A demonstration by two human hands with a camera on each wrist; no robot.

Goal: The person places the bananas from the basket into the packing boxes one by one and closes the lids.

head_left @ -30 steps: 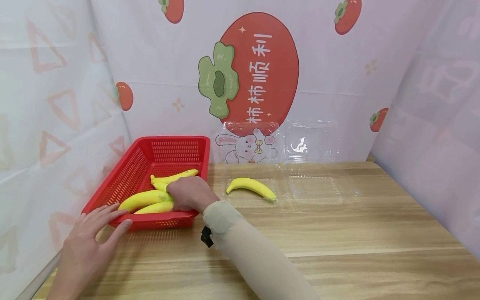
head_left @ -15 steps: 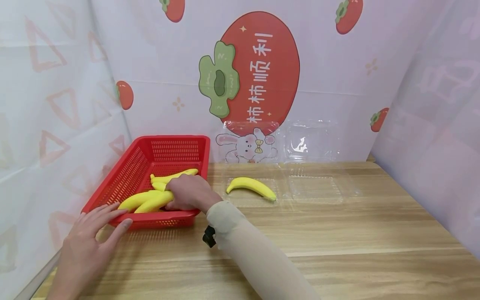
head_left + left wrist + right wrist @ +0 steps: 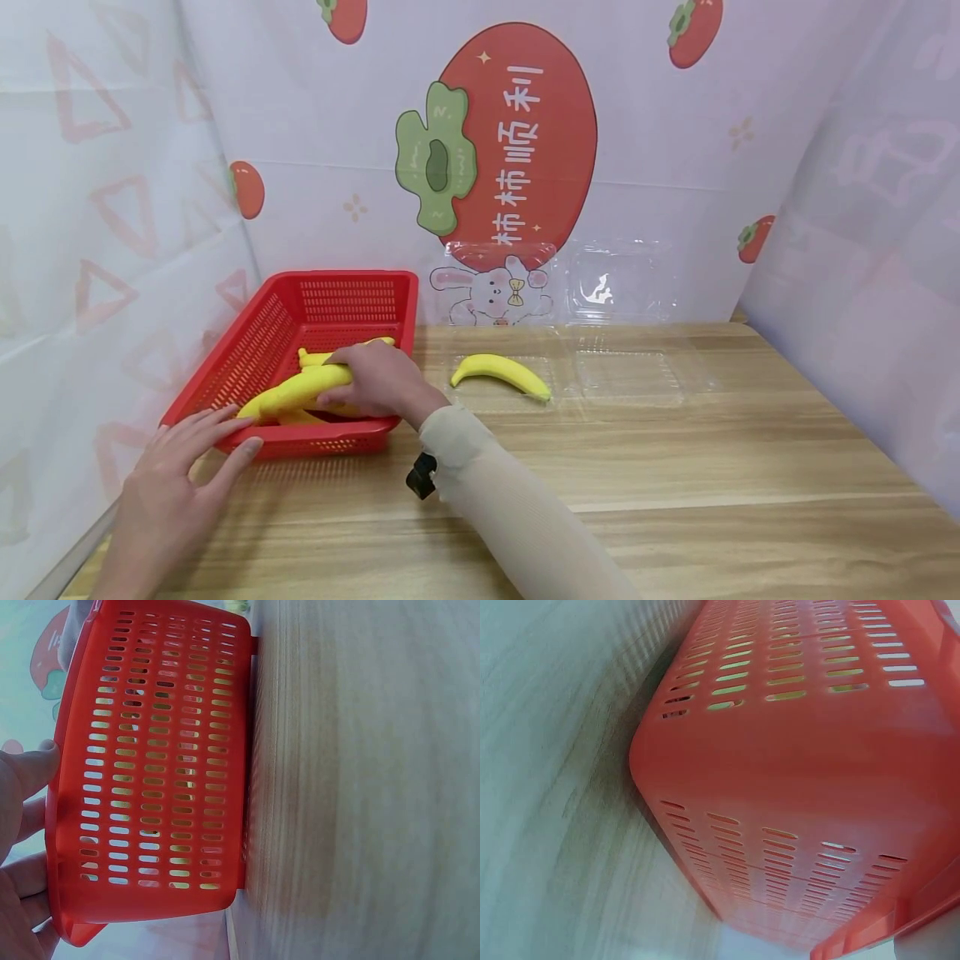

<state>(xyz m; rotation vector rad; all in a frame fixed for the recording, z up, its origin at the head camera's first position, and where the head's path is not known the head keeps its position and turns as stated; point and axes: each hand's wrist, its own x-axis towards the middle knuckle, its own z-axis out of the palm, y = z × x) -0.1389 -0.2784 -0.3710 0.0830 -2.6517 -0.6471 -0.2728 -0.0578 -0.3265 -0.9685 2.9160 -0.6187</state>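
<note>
Right hand (image 3: pixel 381 379), left of frame centre: fingers curled round a banana (image 3: pixel 303 389) in the red basket (image 3: pixel 315 446). Left hand (image 3: pixel 176 479), lower left: fingers loosely extended, touching the rim. Second banana (image 3: pixel 504 373): just below centre, in a clear box (image 3: pixel 480 400).

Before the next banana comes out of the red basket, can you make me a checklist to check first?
1. Right hand holding a banana: ok, it has one end.
2. Grip firm: cannot tell, some fingers are hidden.
3. Left hand on the red basket: ok, it touches the rim.
4. Banana out of the basket: not ok, not yet.
5. Basket resting on the table: ok, its bottom appears to sit on the wood.
6. Right clear box open: ok, its lid is up; the other banana lies in the left box.
</note>
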